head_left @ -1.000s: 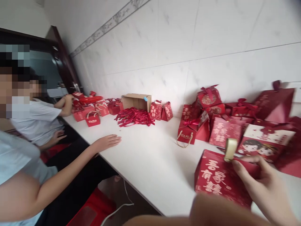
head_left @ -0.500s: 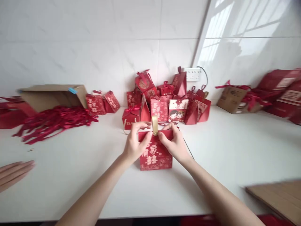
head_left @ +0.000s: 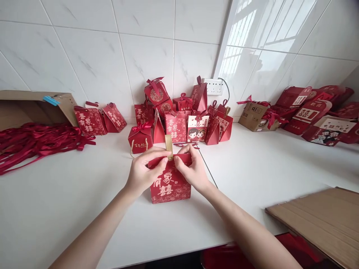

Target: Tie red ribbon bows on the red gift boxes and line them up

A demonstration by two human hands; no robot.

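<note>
Both hands pinch the top edge of the red gift box (head_left: 170, 184): left hand (head_left: 143, 172) and right hand (head_left: 190, 171) are closed on the flaps, one on each side of the gold handle (head_left: 168, 143). Box stands upright on the white table (head_left: 70, 209), in front of the stacked red boxes (head_left: 179, 112).

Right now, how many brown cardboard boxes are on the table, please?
2: large cardboard box far left, small cardboard box at right; flat cardboard lower right excluded; others may be hidden.
</note>
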